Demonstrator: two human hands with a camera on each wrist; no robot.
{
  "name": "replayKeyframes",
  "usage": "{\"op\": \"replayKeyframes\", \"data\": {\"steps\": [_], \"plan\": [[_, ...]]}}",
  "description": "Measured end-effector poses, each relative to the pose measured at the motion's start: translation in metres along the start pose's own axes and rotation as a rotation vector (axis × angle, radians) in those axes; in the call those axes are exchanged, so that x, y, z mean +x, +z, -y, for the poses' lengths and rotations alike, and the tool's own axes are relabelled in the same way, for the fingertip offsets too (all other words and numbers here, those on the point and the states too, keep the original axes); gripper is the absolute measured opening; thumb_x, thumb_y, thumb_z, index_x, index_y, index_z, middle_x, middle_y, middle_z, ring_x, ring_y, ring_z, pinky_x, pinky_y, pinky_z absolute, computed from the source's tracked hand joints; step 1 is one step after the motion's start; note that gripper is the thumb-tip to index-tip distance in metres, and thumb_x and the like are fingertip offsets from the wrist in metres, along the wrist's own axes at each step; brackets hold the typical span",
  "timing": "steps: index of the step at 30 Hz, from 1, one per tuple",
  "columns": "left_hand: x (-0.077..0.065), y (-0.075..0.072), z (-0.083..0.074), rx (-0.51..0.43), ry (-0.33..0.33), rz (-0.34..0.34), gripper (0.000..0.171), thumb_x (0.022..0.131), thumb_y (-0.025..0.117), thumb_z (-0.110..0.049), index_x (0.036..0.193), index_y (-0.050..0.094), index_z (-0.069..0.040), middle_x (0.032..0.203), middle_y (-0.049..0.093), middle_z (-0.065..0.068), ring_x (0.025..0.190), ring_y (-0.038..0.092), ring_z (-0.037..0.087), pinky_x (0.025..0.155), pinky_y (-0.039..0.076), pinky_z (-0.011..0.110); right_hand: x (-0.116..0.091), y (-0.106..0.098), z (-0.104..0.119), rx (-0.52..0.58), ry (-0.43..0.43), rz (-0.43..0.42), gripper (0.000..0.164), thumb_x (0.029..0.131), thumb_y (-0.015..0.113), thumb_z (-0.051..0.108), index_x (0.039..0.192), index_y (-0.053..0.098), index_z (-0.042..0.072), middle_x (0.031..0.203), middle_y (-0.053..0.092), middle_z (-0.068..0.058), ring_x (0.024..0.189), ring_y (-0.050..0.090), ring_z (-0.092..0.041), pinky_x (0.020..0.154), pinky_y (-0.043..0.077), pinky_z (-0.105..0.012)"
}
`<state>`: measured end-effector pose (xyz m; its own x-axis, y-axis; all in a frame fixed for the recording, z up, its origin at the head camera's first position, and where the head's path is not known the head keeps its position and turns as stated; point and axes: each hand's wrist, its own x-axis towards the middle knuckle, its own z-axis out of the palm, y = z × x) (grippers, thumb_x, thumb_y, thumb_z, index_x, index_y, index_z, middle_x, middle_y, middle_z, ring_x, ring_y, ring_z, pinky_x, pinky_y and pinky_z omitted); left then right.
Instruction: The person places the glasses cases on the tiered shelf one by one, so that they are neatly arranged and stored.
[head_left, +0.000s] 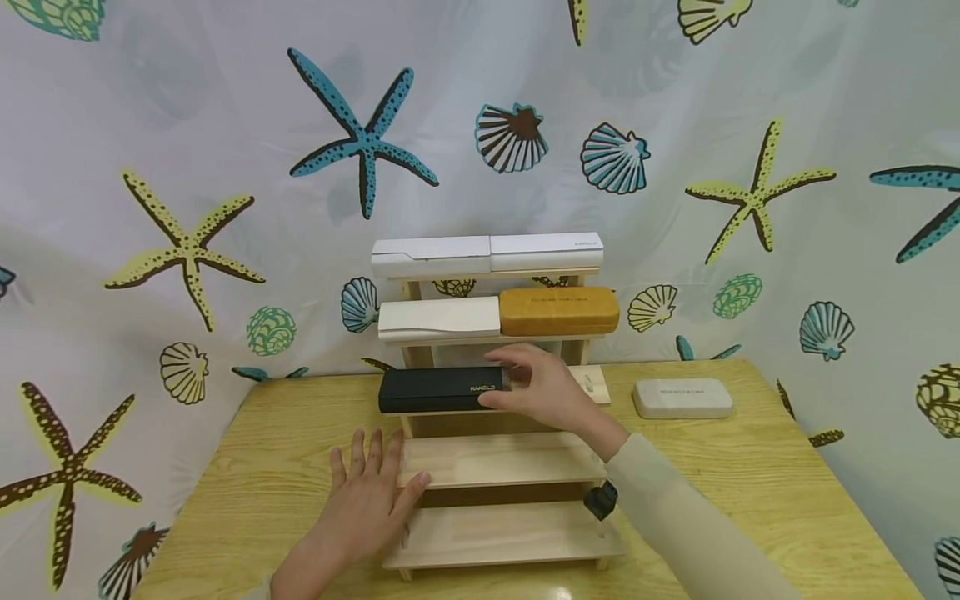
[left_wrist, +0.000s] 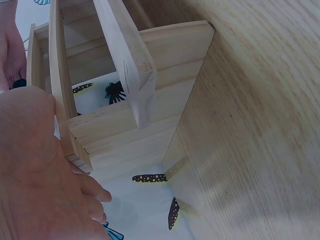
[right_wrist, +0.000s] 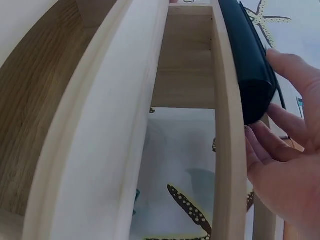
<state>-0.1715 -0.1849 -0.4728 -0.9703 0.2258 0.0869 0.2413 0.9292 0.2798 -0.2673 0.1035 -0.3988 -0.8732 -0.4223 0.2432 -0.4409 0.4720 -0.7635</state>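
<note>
A black glasses case (head_left: 438, 390) with gold lettering lies along the left of the third tier of a wooden stepped rack (head_left: 502, 461). My right hand (head_left: 546, 388) holds its right end, thumb at the front and fingers bent around the end; the right wrist view shows the rounded end of the case (right_wrist: 256, 95) between thumb and fingers. My left hand (head_left: 360, 508) rests with straight, spread fingers against the left end of the tier below, its thumb over the board. In the left wrist view the left hand (left_wrist: 37, 155) lies along the rack's side.
White cases (head_left: 431, 257) fill the top tier. A white case (head_left: 438, 318) and a tan case (head_left: 558, 311) share the second. A pale grey case (head_left: 682, 398) lies on the table (head_left: 750, 467) at right. A patterned curtain (head_left: 450, 192) hangs behind.
</note>
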Motion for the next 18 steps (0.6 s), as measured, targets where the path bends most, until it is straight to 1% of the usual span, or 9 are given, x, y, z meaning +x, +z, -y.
{"op": "replayKeyframes", "data": {"steps": [4, 7, 9, 12, 14, 16, 17, 18], "plan": [[0.0, 0.0, 0.0, -0.005, 0.002, -0.001, 0.081, 0.111, 0.039, -0.058, 0.163, 0.031, 0.003, 0.164, 0.029, 0.04, 0.157, 0.011, 0.059, 0.117, 0.006, 0.084, -0.014, -0.014, -0.004, 0.051, -0.019, -0.055, 0.045, 0.092, 0.084, 0.03, 0.133, 0.073, 0.016, 0.14, 0.067, -0.003, 0.121, 0.067, -0.027, 0.103, 0.056, -0.046], [-0.001, 0.0, -0.001, -0.011, 0.003, 0.002, 0.08, 0.111, 0.039, -0.058, 0.164, 0.03, 0.002, 0.164, 0.028, 0.04, 0.157, 0.011, 0.059, 0.117, 0.006, 0.084, -0.025, -0.03, -0.01, 0.083, -0.039, -0.09, 0.032, 0.095, 0.081, 0.024, 0.125, 0.076, 0.012, 0.133, 0.071, -0.005, 0.12, 0.067, -0.031, 0.1, 0.057, -0.047], [-0.001, 0.0, 0.0, -0.015, 0.005, 0.0, 0.08, 0.111, 0.039, -0.057, 0.164, 0.03, 0.002, 0.164, 0.027, 0.04, 0.157, 0.011, 0.059, 0.117, 0.005, 0.084, -0.034, -0.043, -0.015, 0.084, -0.054, -0.11, 0.027, 0.096, 0.079, 0.022, 0.121, 0.077, 0.011, 0.129, 0.073, -0.005, 0.117, 0.067, -0.029, 0.097, 0.057, -0.044], [-0.001, 0.0, 0.0, -0.017, 0.009, -0.009, 0.079, 0.111, 0.04, -0.056, 0.164, 0.03, 0.003, 0.164, 0.028, 0.041, 0.157, 0.012, 0.06, 0.117, 0.006, 0.085, -0.047, -0.064, -0.025, 0.09, -0.053, -0.149, 0.023, 0.098, 0.077, 0.019, 0.119, 0.077, 0.01, 0.127, 0.073, -0.008, 0.111, 0.068, -0.021, 0.094, 0.057, -0.033], [-0.001, 0.0, 0.0, -0.013, 0.012, -0.014, 0.079, 0.111, 0.04, -0.056, 0.164, 0.031, 0.003, 0.164, 0.028, 0.041, 0.156, 0.012, 0.06, 0.117, 0.007, 0.085, -0.056, -0.078, -0.035, 0.091, -0.061, -0.195, 0.022, 0.099, 0.076, 0.016, 0.119, 0.077, 0.009, 0.124, 0.073, -0.012, 0.105, 0.068, -0.016, 0.089, 0.057, -0.027], [-0.001, 0.0, 0.0, -0.013, 0.014, -0.013, 0.079, 0.111, 0.04, -0.056, 0.164, 0.031, 0.003, 0.164, 0.028, 0.041, 0.156, 0.012, 0.061, 0.117, 0.006, 0.085, -0.064, -0.089, -0.046, 0.095, -0.051, -0.246, 0.021, 0.099, 0.075, 0.014, 0.119, 0.076, 0.007, 0.121, 0.073, -0.014, 0.1, 0.068, -0.014, 0.086, 0.056, -0.023], [-0.001, 0.0, -0.001, -0.013, 0.014, -0.012, 0.079, 0.111, 0.04, -0.056, 0.164, 0.031, 0.003, 0.164, 0.028, 0.041, 0.156, 0.012, 0.061, 0.117, 0.006, 0.085, -0.068, -0.095, -0.052, 0.086, -0.041, -0.269, 0.022, 0.1, 0.074, 0.014, 0.12, 0.076, 0.006, 0.119, 0.073, -0.014, 0.099, 0.068, -0.013, 0.085, 0.055, -0.022], [-0.001, -0.001, -0.001, -0.013, 0.015, -0.011, 0.079, 0.111, 0.04, -0.056, 0.164, 0.03, 0.003, 0.164, 0.027, 0.041, 0.156, 0.012, 0.061, 0.117, 0.006, 0.085, -0.072, -0.101, -0.058, 0.071, -0.025, -0.288, 0.022, 0.101, 0.073, 0.015, 0.121, 0.075, 0.007, 0.116, 0.074, -0.011, 0.098, 0.068, -0.012, 0.083, 0.055, -0.021]]}}
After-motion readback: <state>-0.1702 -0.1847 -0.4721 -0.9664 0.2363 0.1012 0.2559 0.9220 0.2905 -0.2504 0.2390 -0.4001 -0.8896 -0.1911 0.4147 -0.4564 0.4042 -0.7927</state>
